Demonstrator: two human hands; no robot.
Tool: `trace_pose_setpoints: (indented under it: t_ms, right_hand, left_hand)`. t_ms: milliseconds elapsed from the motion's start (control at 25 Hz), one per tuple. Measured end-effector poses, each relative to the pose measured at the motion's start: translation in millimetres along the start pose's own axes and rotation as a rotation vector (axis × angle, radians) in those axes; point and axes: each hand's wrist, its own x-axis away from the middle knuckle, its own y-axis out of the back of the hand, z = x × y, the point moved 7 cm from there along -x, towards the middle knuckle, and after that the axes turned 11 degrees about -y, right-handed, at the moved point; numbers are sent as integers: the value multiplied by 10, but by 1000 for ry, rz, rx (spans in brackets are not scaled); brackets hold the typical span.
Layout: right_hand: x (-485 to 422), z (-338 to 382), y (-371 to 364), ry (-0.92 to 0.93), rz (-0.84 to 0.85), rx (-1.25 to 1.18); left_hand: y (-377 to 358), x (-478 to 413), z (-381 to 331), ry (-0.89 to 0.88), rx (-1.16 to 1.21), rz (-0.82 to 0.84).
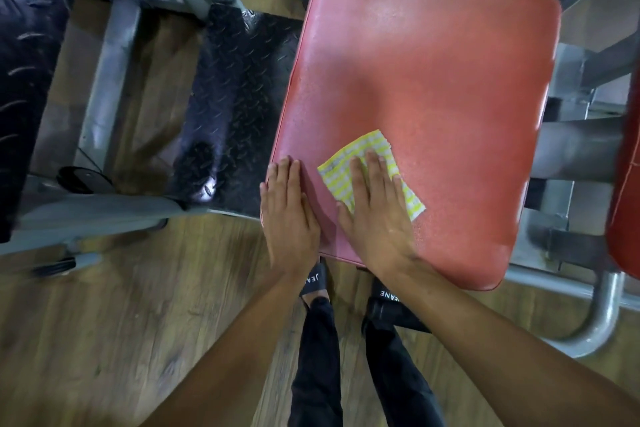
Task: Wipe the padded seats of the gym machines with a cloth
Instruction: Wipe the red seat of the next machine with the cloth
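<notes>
A large red padded seat (pixel 433 62) of a gym machine fills the middle and right of the view. A yellow-and-white checked cloth (pixel 349 156) lies flat on its near left part. My right hand (pixel 377 215) presses on the cloth with straight fingers spread over it. My left hand (pixel 289 211) rests flat on the seat's near left edge, just left of the cloth, fingers straight and holding nothing.
A black tread-plate footrest (pixel 239 107) sits left of the seat, with grey steel frame bars (pixel 104 87) around it. A second red pad (pixel 627 184) shows at the right edge above a curved grey tube (pixel 602 319). Wooden floor (pixel 121 322) and my legs in black sandals lie below.
</notes>
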Motion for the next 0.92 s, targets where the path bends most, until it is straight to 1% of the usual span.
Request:
trace_pose_setpoints:
  t_ms: [80,160,240,320,360,400,480,600,720,800,840,920]
  right_hand:
    - [-69,68,21,-22,-3,71]
    - [-125,168,39,-56,61,117]
    - [-162,223,34,-98,145,105]
    - [-173,200,150,-118,109,111]
    - [-185,179,191,-99,109,84]
    - [-205,144,264,-89,134,-32]
    - [-277,66,458,-111,224,-339]
    - [-337,-90,838,-267,255,-674]
    - [-196,-43,1010,-405,417,-964]
    - [-35,75,1222,-458,583,-1233]
    - [69,177,1356,-448,709,-1334]
    - [336,444,1679,-333,962,-1451]
  left_hand:
    - [-3,1,-4,14,-13,10]
    - [-16,14,1,11,-36,40]
    - [-7,6,-7,11,-60,68]
    - [8,-7,-43,11,-68,101]
    - [19,-9,-56,10,-60,126]
    - [50,-12,-62,14,-41,149]
    - [165,-55,-68,32,10,166]
    - [533,-112,-194,34,27,136]
    - [998,-108,-292,96,7,89]
    - [1384,-5,-389,132,0,27]
    - [1606,67,-442,157,-8,-18]
    - [2074,279,-547,212,-33,-114]
